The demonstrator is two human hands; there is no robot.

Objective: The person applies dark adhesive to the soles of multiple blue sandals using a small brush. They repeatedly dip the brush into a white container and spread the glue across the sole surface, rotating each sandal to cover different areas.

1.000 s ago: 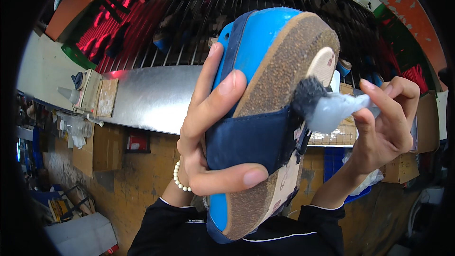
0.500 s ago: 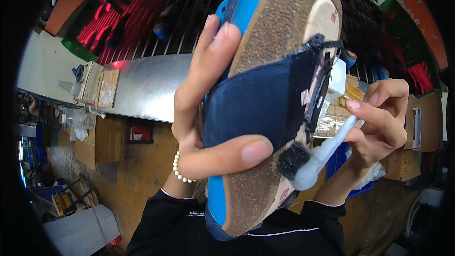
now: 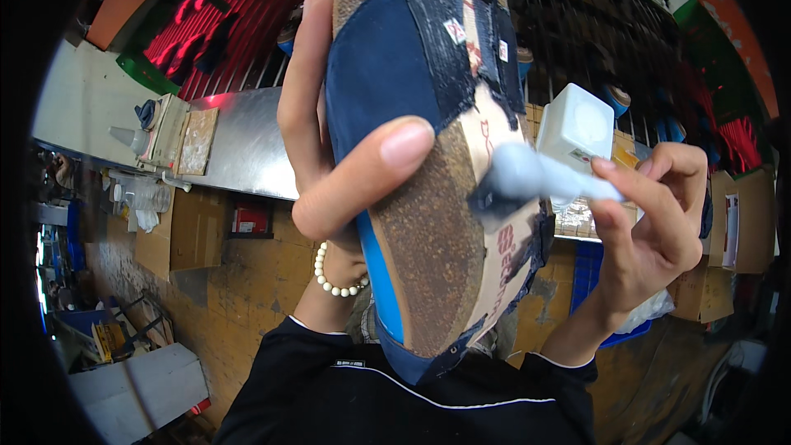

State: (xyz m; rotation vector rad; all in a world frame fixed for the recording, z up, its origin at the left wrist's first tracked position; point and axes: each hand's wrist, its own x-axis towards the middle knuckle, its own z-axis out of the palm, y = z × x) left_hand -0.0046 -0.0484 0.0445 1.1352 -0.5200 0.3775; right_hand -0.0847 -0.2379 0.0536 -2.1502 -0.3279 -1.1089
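A sandal (image 3: 420,239) with a brown cork-like surface, a pale insole area and a navy strap (image 3: 387,58) fills the middle, tilted upright. Bright blue material shows along its left edge. My left hand (image 3: 346,173) grips it from the left, thumb over the front and fingers behind the edge. Between the thumb and fingers of my right hand (image 3: 659,214) is a brush (image 3: 544,175) with a pale, coated handle. Its dark bristles, smeared by motion, are at the border of the cork and the pale insole; whether they touch is hard to tell.
Behind the sandal stands a white square plastic container (image 3: 577,124). A metal-topped bench (image 3: 247,144) carries a board (image 3: 198,142) at left. Beyond lies a rack of dark bars (image 3: 255,41) with red light below. Cardboard boxes (image 3: 177,231) stand at both sides, a blue crate (image 3: 587,272) at right.
The sandal has turned and shifted up and left, showing more of the pale insole and straps. My brush has moved upward, its handle now nearly level. My left hand has tilted with the sandal.
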